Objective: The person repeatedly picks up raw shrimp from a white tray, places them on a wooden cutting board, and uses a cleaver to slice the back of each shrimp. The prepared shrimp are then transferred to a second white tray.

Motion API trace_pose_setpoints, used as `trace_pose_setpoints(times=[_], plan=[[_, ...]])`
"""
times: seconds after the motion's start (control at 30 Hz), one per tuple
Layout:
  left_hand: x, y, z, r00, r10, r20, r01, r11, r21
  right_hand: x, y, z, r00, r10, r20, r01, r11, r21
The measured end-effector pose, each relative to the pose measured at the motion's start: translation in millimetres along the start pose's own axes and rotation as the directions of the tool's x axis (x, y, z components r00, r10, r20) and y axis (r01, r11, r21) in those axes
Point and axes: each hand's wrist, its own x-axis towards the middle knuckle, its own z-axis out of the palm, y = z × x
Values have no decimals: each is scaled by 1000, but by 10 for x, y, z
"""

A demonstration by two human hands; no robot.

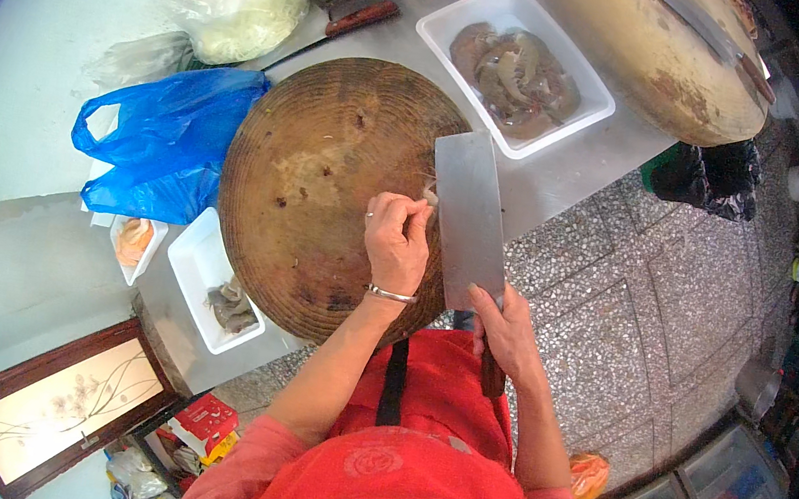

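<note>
My right hand (509,334) grips the dark wooden handle of a broad cleaver (470,217). Its blade lies over the right edge of a round wooden chopping block (309,185). Above that same edge, the fingertips of my left hand (398,240) pinch a small pale piece, apparently a shrimp (430,194), right beside the blade. Part of it is hidden by my fingers. Past the block's far right side stands a white plastic tray (456,79) of raw grey shrimp (517,76). A smaller white tray (196,257) at the near left contains several grey shrimp (233,306).
A blue plastic bag (172,132) rests against the block's left side, near a small tray of orange-pink pieces (134,242). Behind are a red-handled knife (362,19) and a second chopping block (623,48) bearing another cleaver (691,19). A black-lined bin (719,178) stands beyond the steel table (568,173).
</note>
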Motion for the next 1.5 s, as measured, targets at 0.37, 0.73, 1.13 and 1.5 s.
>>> trace_pose_setpoints(times=[0.37,0.73,1.13,1.5], plan=[[0,-2,-28,998,-60,29,58,997,54,-250,345,57,996,74,55,-77,996,52],[20,19,-29,998,-64,27,62,996,67,36,272,240,999,-41,22,37,985,168],[-25,65,-6,993,-117,12,113,975,194,-262,469,667,992,1,-130,24,981,191],[149,-35,-258,861,-450,237,473,880,-50,-221,423,773,985,11,-171,40,955,292]])
